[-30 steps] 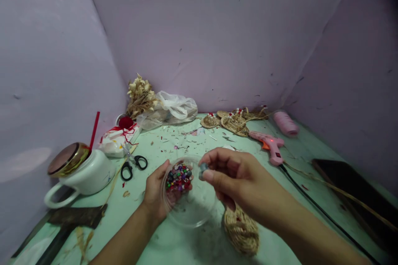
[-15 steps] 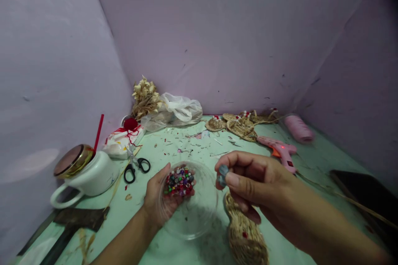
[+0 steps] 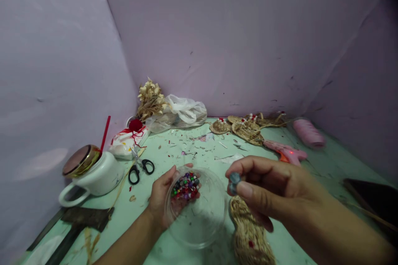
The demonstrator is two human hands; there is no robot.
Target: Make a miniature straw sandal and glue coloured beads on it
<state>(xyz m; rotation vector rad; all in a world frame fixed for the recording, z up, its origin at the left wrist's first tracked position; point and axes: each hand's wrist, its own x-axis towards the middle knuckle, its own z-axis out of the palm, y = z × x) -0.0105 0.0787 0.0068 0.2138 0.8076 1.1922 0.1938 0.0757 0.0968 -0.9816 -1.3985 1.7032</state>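
My left hand (image 3: 161, 198) grips a round clear plastic container (image 3: 207, 219) by its left side, tilted so that many small coloured beads (image 3: 185, 185) are gathered at that side. Between the thumb and fingers of my right hand (image 3: 264, 190) are pinched small blue-grey translucent pieces (image 3: 234, 181), perhaps beads; their exact kind is unclear. Below my right hand lies a woven straw slipper sole (image 3: 253, 232) with a small red spot on it. My right hand hides part of its edge.
Black-handled scissors (image 3: 141, 170), a white mug (image 3: 98, 176) and a hatchet (image 3: 88, 219) lie left. A white plastic bag (image 3: 183, 112), dried flowers (image 3: 151, 98) and woven slippers (image 3: 247, 128) sit at the back. Right are a pink glue gun (image 3: 286, 152), pink thread spool (image 3: 308, 133) and dark flat object (image 3: 371, 198).
The whole view has shifted slightly, so everything appears a little further right and lower. Both hands keep their holds on the container and the blue-grey pieces.
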